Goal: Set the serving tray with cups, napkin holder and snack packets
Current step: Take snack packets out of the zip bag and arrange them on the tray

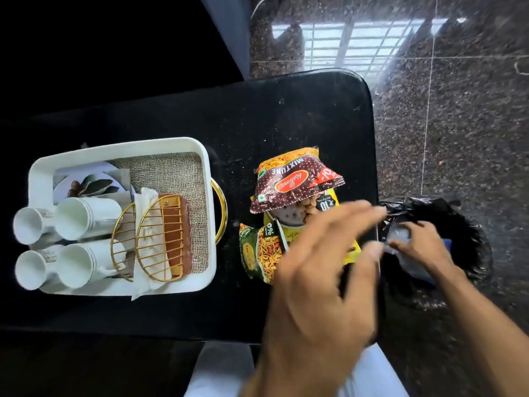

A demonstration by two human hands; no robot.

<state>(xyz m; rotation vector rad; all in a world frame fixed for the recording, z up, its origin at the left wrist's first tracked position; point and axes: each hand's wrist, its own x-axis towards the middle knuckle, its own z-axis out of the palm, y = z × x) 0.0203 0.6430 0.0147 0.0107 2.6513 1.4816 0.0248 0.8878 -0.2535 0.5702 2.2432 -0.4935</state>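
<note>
A white serving tray (pixel 210 213) with a burlap lining sits at the table's left. Several white cups (pixel 86 217) lie on their sides in it, beside a gold wire napkin holder (pixel 160 239) with white napkins. To its right is a pile of snack packets: a brown Mixture packet (pixel 292 181) on top, a yellow packet (pixel 332 197) under it, and a green packet (pixel 259 250) at the front. My left hand (pixel 323 267) hovers blurred over the pile's right side, fingers spread and empty. My right hand (pixel 420 245) is over the bin, fingers pinched on a pale scrap (pixel 399 233).
The black table (pixel 286 116) ends just right of the packets. A bin lined with a black bag (pixel 463 224) stands on the granite floor against that edge. A small leaf-patterned plate (pixel 91 184) lies in the tray's far corner. A gold handle (pixel 221 213) sticks out on the tray's right.
</note>
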